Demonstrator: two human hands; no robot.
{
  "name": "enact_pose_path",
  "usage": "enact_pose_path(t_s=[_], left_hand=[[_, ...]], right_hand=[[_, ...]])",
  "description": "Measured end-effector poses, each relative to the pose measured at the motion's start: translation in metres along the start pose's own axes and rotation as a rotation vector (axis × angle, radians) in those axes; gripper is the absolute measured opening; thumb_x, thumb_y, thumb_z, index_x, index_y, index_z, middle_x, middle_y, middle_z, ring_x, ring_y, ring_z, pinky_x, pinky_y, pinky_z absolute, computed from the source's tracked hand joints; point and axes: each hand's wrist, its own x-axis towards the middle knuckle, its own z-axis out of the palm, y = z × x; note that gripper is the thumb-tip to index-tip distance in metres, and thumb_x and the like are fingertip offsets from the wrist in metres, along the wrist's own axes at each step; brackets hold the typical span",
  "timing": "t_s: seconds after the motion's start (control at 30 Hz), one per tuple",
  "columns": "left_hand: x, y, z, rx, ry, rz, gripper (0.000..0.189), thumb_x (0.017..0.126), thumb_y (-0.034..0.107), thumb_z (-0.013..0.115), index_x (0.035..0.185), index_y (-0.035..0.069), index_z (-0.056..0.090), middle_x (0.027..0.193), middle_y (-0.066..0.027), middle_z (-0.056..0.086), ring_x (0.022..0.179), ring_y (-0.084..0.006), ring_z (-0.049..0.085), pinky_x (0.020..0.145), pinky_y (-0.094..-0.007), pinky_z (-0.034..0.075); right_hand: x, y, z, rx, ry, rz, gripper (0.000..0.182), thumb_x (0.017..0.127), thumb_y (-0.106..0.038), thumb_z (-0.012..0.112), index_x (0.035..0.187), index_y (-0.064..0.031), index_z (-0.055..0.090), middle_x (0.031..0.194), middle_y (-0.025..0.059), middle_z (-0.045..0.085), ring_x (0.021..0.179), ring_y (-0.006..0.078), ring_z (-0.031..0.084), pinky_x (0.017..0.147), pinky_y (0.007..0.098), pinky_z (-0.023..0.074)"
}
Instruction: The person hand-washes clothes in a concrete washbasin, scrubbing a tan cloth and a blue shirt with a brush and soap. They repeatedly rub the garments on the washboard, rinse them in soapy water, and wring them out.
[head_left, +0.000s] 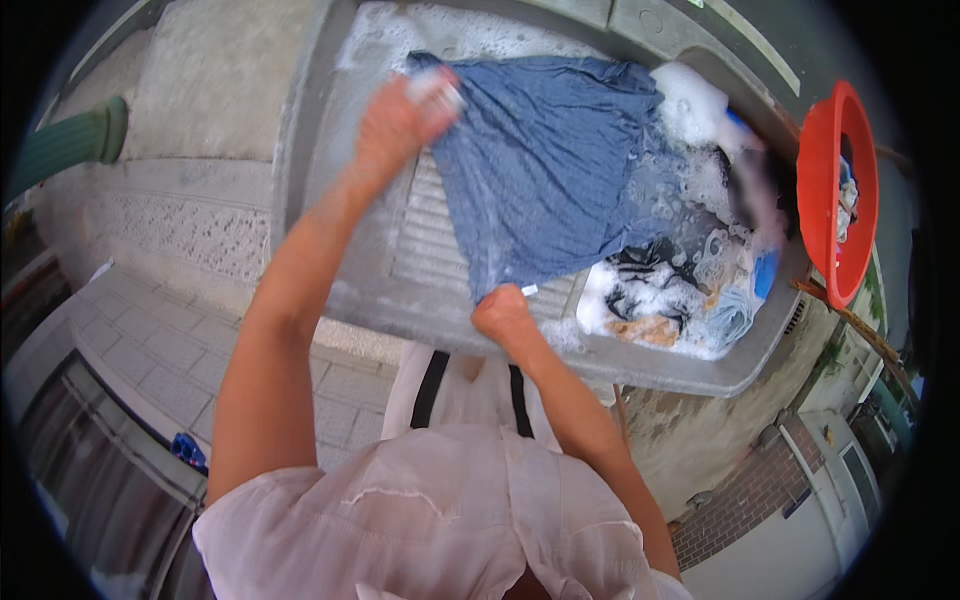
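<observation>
A wet blue garment (544, 161) lies spread over the ribbed washboard (429, 221) of a grey stone laundry sink (341, 307). At its upper left corner is my left hand (390, 120), blurred, with its fingers around a small whitish item (439, 97), too smeared to name. My right hand (504, 313) grips the garment's lower edge near the front rim, beside a small white tag (530, 289). Several soapy clothes (652, 300) fill the basin to the right, under white suds (686, 101).
An orange-red plastic basin (817, 180) holding some cloth stands beyond the sink's right rim. A wooden stick (855, 319) lies below it. To the left are a concrete slab (214, 79) and a green fluted column (71, 146). Paving (169, 352) runs along the lower left.
</observation>
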Motion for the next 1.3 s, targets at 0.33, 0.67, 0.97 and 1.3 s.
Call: enact_pose_path(t_s=[0.33, 0.67, 0.97, 1.3], left_hand=[[-0.062, 0.071, -0.027, -0.335, -0.234, 0.419, 0.040, 0.075, 0.037, 0.063, 0.111, 0.022, 0.056, 0.083, -0.0159, 0.054, 0.078, -0.0291, 0.055, 0.066, -0.0390, 0.047], [-0.017, 0.040, -0.019, -0.155, -0.149, 0.198, 0.047, 0.076, 0.036, 0.062, 0.120, 0.023, 0.051, 0.079, -0.0110, 0.049, 0.071, -0.0267, 0.053, 0.062, -0.0384, 0.045], [0.053, -0.053, 0.001, 0.177, 0.030, -0.246, 0.042, 0.082, 0.039, 0.055, 0.119, 0.021, 0.052, 0.081, -0.0137, 0.048, 0.068, -0.0282, 0.052, 0.057, -0.0390, 0.044], [0.030, -0.021, 0.014, 0.093, -0.031, 0.008, 0.039, 0.078, 0.037, 0.059, 0.115, 0.024, 0.055, 0.080, -0.0118, 0.048, 0.066, -0.0266, 0.051, 0.053, -0.0369, 0.043]], right_hand=[[0.003, 0.001, 0.006, -0.186, 0.084, -0.200, 0.024, 0.071, -0.016, 0.044, 0.067, -0.0102, 0.067, 0.080, 0.0124, 0.065, 0.081, 0.0254, 0.062, 0.074, 0.0330, 0.0481], [0.000, -0.010, -0.012, -0.107, -0.014, -0.070, 0.019, 0.065, -0.016, 0.048, 0.062, -0.0083, 0.065, 0.075, 0.0132, 0.064, 0.077, 0.0280, 0.062, 0.068, 0.0351, 0.0488], [-0.003, -0.006, -0.007, -0.222, -0.177, -0.072, 0.017, 0.065, -0.017, 0.048, 0.062, -0.0086, 0.063, 0.073, 0.0125, 0.064, 0.074, 0.0277, 0.062, 0.068, 0.0361, 0.0487], [0.005, -0.003, -0.006, -0.192, -0.259, -0.050, 0.024, 0.069, -0.017, 0.045, 0.069, -0.0068, 0.067, 0.081, 0.0140, 0.064, 0.080, 0.0261, 0.062, 0.072, 0.0337, 0.0482]])
